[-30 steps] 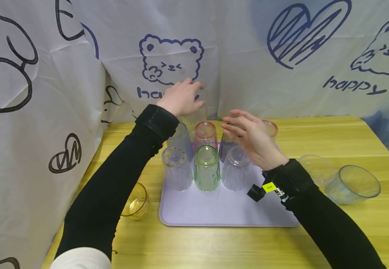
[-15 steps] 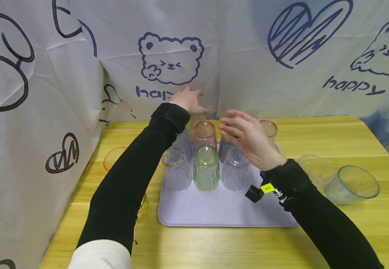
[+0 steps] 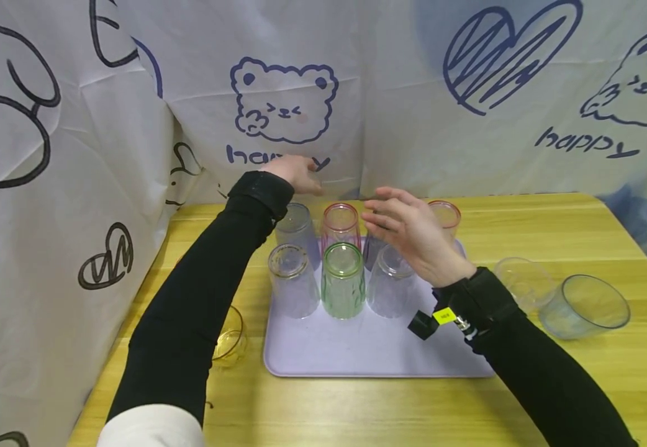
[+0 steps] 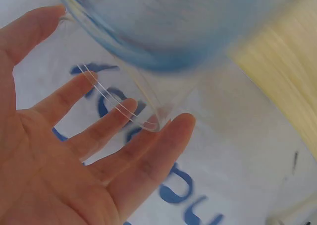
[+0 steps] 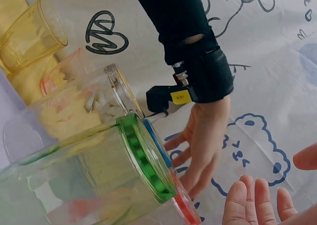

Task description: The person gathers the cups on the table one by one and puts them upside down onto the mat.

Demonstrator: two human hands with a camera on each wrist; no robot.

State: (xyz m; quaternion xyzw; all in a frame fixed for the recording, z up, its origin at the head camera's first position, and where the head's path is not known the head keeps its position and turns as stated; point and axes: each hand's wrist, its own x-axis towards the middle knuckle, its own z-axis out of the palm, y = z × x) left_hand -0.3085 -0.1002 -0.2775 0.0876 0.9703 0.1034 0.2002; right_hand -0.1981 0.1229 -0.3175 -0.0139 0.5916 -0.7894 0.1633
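At the back of the tray my left hand [image 3: 292, 172] reaches past an upside-down blue glass [image 3: 295, 223]. In the left wrist view its thumb and spread fingers [image 4: 173, 140] curve around the end of a clear glass [image 4: 130, 79], holding it. The blue glass partly covers that clear one there. My right hand [image 3: 413, 233] hovers with loosely bent fingers over the back of the tray, overlapping a purple glass [image 3: 374, 248], nothing between thumb and fingers. Upside-down pink [image 3: 341, 226], green [image 3: 344, 282] and two clear glasses stand on the lilac tray [image 3: 346, 357].
A yellow glass [image 3: 231, 335] stands left of the tray. To its right are a bluish glass [image 3: 583, 310] and a clear glass [image 3: 519, 279]; a pink-rimmed glass [image 3: 446, 214] is behind my right hand. A printed cloth [image 3: 402, 93] hangs along the table's back edge.
My left hand first dips toward the back of the tray, then shifts left, and the faint clear glass below it shifts too. The right hand stays nearly still.
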